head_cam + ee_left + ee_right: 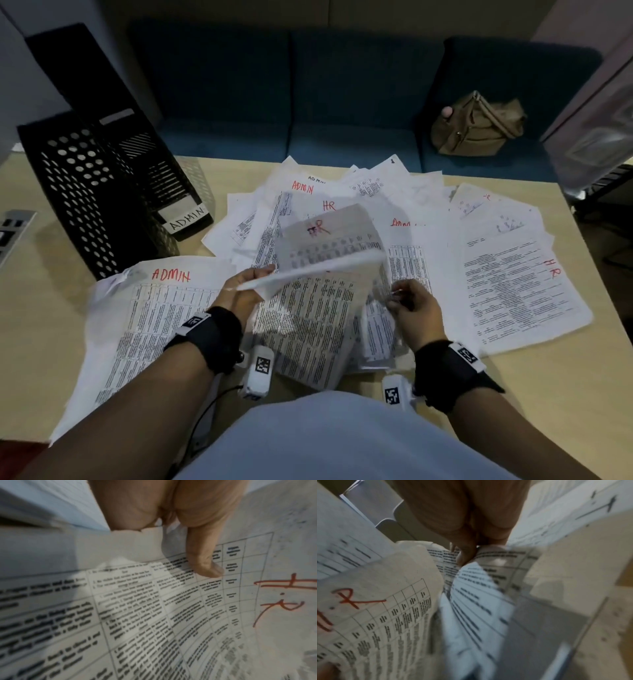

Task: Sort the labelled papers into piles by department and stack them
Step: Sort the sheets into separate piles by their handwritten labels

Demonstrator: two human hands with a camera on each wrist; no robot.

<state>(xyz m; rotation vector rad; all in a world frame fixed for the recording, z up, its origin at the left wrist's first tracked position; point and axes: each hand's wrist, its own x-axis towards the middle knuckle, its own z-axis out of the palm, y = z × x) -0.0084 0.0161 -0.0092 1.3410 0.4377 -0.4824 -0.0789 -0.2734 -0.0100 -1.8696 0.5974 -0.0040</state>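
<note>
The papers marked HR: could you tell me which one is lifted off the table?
The HR sheet in the middle, raised and curling between the left hand and right hand. The other HR sheets lie flat.

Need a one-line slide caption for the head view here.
Both hands, left hand and right hand, lift an HR-marked sheet from mixed ADMIN and HR papers beside the ADMIN-labelled file holder.

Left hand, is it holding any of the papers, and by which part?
The left hand grips the lifted HR-labelled sheet by its near-left edge, thumb pressed on its printed face. The right hand fingers pinch papers too.
</note>
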